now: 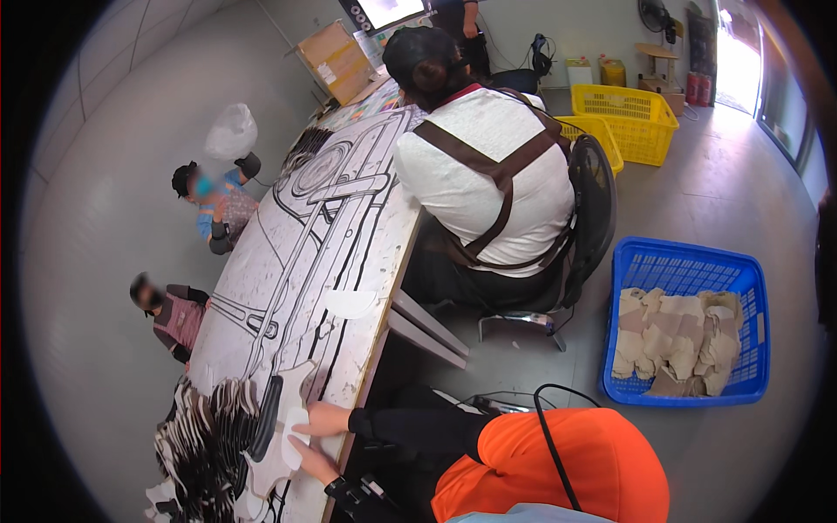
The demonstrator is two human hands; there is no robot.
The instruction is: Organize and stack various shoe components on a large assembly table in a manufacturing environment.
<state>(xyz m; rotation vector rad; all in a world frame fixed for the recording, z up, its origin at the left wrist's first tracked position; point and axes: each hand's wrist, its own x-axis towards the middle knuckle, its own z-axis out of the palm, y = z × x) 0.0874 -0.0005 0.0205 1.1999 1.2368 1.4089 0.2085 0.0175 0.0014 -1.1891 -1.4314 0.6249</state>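
Observation:
At the table's near edge, my left hand and my right hand are close together, the right one farther up the picture. Both hold the edge of a smooth white rounded piece, fingertips on it. It lies over a larger off-white flat cut-out with pointed corners. A long black curved piece lies along that cut-out's left side. Beside them, several black-and-white cut pieces stand packed in a tall heap. A white half-round piece lies alone farther up the table.
The long white table bears black line drawings. A person in a white shirt sits on a black chair at my right; two people are across the table. A blue crate with beige scraps and yellow crates stand on the floor.

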